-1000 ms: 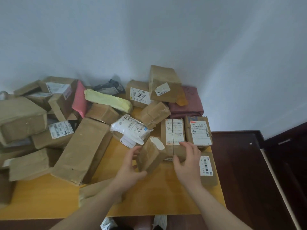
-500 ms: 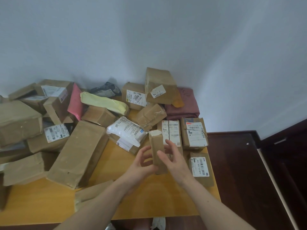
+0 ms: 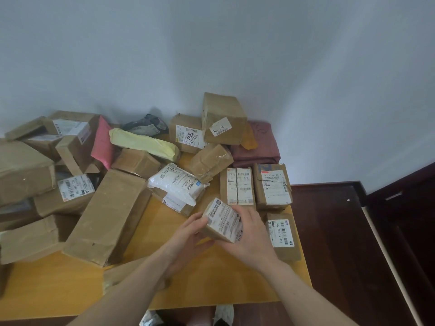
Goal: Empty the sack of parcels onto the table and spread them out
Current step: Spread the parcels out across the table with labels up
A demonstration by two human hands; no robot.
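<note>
1. My two hands meet at lower centre of the frame: my left hand (image 3: 188, 238) and my right hand (image 3: 251, 238) each have a grip on one small brown parcel (image 3: 223, 222), tilted, its white label facing up.
2. Just right of it, three labelled brown boxes lie on the bench (image 3: 58, 285): two side by side (image 3: 237, 187) (image 3: 273, 187) and one nearer me (image 3: 281, 234).
3. One white padded mailer (image 3: 176, 182) sits at centre, one long brown box (image 3: 108, 215) left of it.
4. Behind lie one yellow packet (image 3: 143, 144), one pink envelope (image 3: 102, 142) and one maroon bundle (image 3: 256, 147).
5. More brown boxes crowd the left side; I cannot count them surely.
</note>
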